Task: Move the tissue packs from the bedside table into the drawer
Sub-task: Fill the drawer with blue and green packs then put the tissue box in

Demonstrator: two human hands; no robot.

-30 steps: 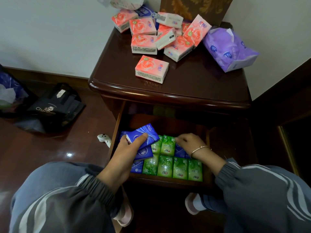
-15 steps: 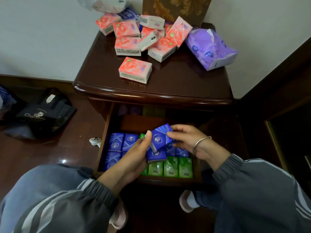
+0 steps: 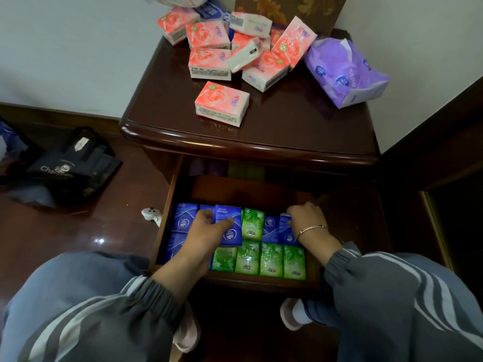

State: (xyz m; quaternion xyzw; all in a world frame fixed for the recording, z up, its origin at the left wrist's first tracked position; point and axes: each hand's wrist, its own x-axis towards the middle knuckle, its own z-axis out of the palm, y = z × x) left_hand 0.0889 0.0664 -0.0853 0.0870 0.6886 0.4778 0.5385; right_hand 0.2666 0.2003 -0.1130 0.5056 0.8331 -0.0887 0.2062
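Head view, left hand: I am gripping a blue pack with my left hand, fingers curling round its left edge and my thumb lying across its face.
Blue pack: it is sitting inside the drawer, left of centre, over the packs already lying there.
Right hand: my right hand is reaching into the drawer's right side, fingers curling over and pinching the top of a second blue pack; a bracelet is circling the wrist.
Drawer: it is standing pulled open below the table, with blue packs filling its left part and green packs lining the front.
Table: pink packs are lying heaped at the back, a single pink pack is lying apart nearer the front, and a purple pack is lying at the right.
Floor: a black bag is lying at the left, well apart from the table, and a small white object is lying just beside the drawer's left wall.
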